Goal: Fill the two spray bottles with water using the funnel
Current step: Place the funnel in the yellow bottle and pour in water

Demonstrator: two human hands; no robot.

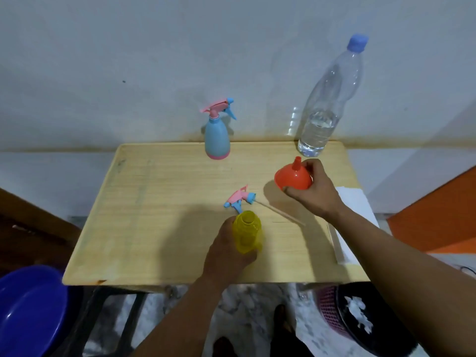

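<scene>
My left hand (228,251) grips a yellow translucent spray bottle (247,233) near the table's front, upright, its neck open with no sprayer on it. Its pink and blue sprayer head (239,199) with a long dip tube lies on the wooden table (154,202) just behind it. My right hand (313,191) holds an orange funnel (293,177) above the table's right side, spout pointing up. A blue spray bottle (217,139) with its sprayer on stands at the back edge. A clear water bottle (327,104) with a blue cap, about a third full, stands at the back right.
White paper (355,217) lies at the table's right edge. A blue basin (28,310) sits on the floor at lower left. A black bin with a pink basket (355,320) stands at lower right. A wall rises right behind the table.
</scene>
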